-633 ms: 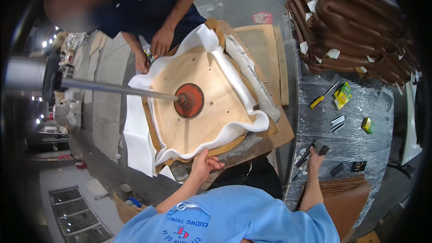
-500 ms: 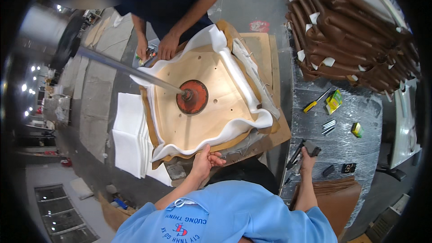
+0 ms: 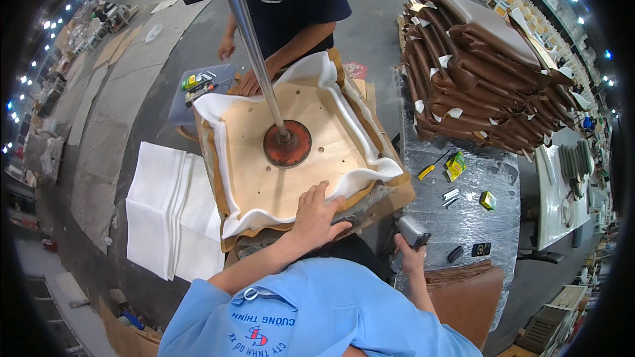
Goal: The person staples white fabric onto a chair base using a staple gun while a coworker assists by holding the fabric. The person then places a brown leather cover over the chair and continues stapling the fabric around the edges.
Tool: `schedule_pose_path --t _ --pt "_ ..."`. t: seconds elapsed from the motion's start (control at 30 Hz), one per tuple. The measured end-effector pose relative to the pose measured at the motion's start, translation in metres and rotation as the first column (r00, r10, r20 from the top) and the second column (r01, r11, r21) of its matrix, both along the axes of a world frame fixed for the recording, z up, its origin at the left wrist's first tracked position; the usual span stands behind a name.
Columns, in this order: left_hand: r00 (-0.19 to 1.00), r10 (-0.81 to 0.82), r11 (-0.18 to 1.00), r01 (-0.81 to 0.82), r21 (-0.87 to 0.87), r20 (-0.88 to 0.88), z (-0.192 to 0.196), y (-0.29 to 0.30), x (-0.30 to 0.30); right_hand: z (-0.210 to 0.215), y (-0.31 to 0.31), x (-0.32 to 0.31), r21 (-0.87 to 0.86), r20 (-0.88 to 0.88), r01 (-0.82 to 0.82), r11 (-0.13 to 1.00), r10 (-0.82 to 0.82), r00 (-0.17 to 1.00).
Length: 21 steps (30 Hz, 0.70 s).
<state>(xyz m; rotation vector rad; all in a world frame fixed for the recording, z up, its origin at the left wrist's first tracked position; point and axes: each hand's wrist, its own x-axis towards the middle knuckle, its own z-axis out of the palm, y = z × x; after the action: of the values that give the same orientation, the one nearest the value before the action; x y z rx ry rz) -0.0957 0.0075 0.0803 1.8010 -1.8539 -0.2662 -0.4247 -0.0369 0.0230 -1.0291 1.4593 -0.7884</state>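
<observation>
A square wooden seat board (image 3: 264,185) lies ringed by white padding (image 3: 360,175) and brown covering material whose edges stand up around it. A metal rod with a round red pad (image 3: 288,144) presses down on its middle. My left hand (image 3: 314,221) rests over the near edge of the padding, its fingers stretched and apart. In my right hand (image 3: 411,259) is a grey and black staple gun (image 3: 413,231), held between the seat and the plastic-covered table. Across from me a person's hand (image 3: 250,83) touches the far edge of the padding.
The plastic-covered table (image 3: 423,152) carries a tall brown leather stack (image 3: 483,73), a yellow-handled screwdriver (image 3: 433,166), staple strips (image 3: 450,198), small boxes and a brown leather pile (image 3: 463,297). White foam sheets (image 3: 155,211) lie at left. Tools sit on a stool (image 3: 182,102) beyond.
My left hand has gone from the covering's near edge to lie over the padding. My right hand has brought the staple gun off the table toward the seat. The other person's one hand has lifted away.
</observation>
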Motion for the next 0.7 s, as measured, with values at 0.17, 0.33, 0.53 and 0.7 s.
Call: schedule_pose_path --t 0.17,0.33,0.53,0.7 --pt "0.991 -0.134 0.934 0.125 0.334 0.005 -0.018 -0.042 0.001 0.006 0.014 0.022 0.01 0.029 -0.109 0.994 0.109 0.994" --pt "0.983 -0.156 0.964 0.173 0.202 -0.094 -0.04 -0.082 0.009 0.016 0.026 0.038 -0.106 -0.042 -0.135 0.985 0.131 0.991" --pt "0.946 -0.322 0.946 0.323 -0.024 0.023 -0.052 -0.076 0.011 0.03 0.023 0.05 -0.082 -0.076 -0.193 0.978 0.187 0.979" --pt "0.977 -0.191 0.978 0.182 -0.103 -0.091 -0.038 -0.056 0.009 0.039 0.001 0.057 -0.038 -0.185 -0.308 0.951 0.296 0.937"
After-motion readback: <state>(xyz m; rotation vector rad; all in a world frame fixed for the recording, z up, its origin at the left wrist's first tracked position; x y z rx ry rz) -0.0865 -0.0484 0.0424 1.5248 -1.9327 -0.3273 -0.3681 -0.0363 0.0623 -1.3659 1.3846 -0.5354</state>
